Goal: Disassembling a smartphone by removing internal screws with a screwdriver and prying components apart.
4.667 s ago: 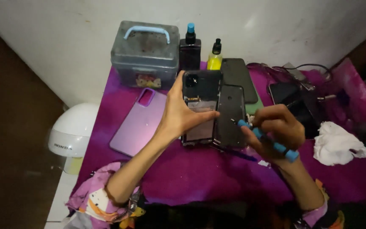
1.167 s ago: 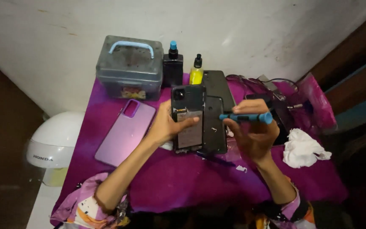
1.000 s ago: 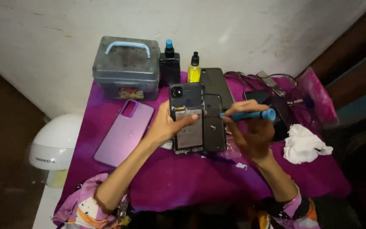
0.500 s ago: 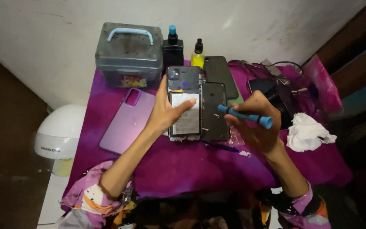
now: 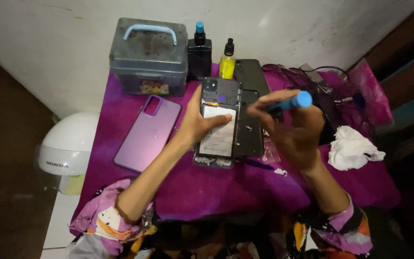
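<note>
Opened phone held on a purple-covered table, seen from above.

The left hand clasps the opened phone by its left edge, thumb across the pale battery, the phone tilted up near the table's middle. The right hand is closed around a blue-tipped screwdriver, raised just right of the phone — its tip is hidden behind the fingers. A dark back panel lies touching the phone's right side. To the left lies a lilac phone cover, with bare cloth open along the near edge. At the far edge by the wall stands a grey lidded box with a blue handle — contents not discernible — beside a dark bottle and a yellow bottle. A crumpled white cloth lies near the right edge.
</note>
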